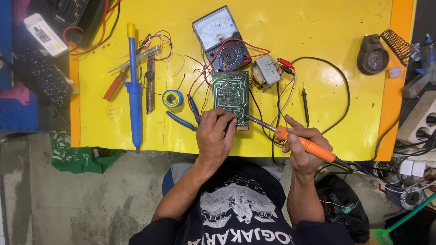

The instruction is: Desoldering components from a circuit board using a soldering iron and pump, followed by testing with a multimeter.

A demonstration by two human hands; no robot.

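A green circuit board (pixel 230 93) lies solder side up on the yellow table (pixel 318 27). My left hand (pixel 215 136) rests on the board's near edge, its fingers pinched together there; whether they pinch solder wire is too small to tell. My right hand (pixel 302 145) grips an orange-handled soldering iron (pixel 299 140), whose metal tip touches the board's near right corner. Red and black wires run from the board to an analog multimeter (pixel 221 37) and a small transformer (pixel 265 71).
A blue desoldering pump (pixel 133 86), a screwdriver (pixel 116 84), a blue solder reel (pixel 172 98) and blue-handled pliers (pixel 186 117) lie left of the board. A loose black probe (pixel 305 104) lies right of it. An iron stand (pixel 373 55) sits far right, a power strip (pixel 420 120) beyond the edge.
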